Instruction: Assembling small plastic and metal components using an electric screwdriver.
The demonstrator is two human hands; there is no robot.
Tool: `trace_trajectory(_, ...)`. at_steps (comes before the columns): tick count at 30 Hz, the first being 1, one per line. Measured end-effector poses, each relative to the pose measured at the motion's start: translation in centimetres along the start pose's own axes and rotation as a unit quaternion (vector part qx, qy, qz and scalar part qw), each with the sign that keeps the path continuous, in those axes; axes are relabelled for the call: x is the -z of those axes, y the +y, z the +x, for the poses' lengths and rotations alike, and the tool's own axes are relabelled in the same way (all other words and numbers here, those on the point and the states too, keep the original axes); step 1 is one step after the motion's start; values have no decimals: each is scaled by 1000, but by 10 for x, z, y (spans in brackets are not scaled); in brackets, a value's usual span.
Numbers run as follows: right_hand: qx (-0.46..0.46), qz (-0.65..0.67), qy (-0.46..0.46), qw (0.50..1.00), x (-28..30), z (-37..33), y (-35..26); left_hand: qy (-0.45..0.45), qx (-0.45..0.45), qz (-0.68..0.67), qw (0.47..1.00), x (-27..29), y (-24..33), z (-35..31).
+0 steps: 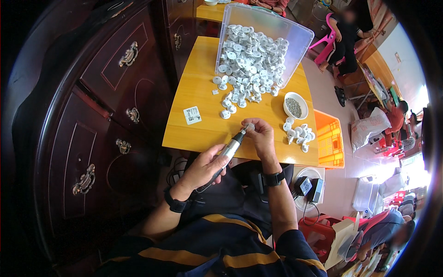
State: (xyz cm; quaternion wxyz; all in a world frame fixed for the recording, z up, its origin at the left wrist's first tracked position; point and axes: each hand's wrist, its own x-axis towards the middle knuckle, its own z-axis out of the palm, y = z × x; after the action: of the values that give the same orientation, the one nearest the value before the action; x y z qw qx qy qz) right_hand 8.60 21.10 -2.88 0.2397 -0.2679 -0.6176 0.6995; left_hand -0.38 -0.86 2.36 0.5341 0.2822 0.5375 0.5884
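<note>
Our left hand [210,168] is wrapped round the silver barrel of the electric screwdriver [229,151], fingers and thumb closed on it. The tool's long axis slants from lower left, above our lap, to upper right, its black nose pointing at the white plastic fitting [249,126]. Our right hand [261,138] pinches that fitting between thumb and fingertips, over the near part of the yellow table [207,78]. As we judge it, everything turns on how the driver's axis lines up with the fitting, which lies ahead of the left hand and to its right; we cannot tell whether the bit is seated. The white bowl [305,105] of small metal pieces stands nearer the right hand, farther out and rightward
</note>
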Motion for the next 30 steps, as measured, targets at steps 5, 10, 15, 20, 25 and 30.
trace_trajectory(5, 81, -136, 26, 987, 12, 1, -2, -4, 7, -7, 1000, 1, 3, 0)
trace_trajectory(10, 166, -594, 112, 779, 54, -4, -32, 8, -13, 34, 999, -1, 3, 2)
trace_trajectory(15, 106, -686, 121, 710, 62, -11, -57, 24, -21, 41, 999, 0, 0, 0)
trace_trajectory(20, 241, -597, 64, 763, 17, 12, -56, 84, -69, -28, 994, 2, -1, 1)
trace_trajectory(25, 275, -614, -19, 739, -43, 50, -19, 160, -97, -39, 982, 5, 5, -1)
trace_trajectory(30, 266, -680, -42, 682, -65, 76, 2, 173, -102, -36, 979, 7, 6, -1)
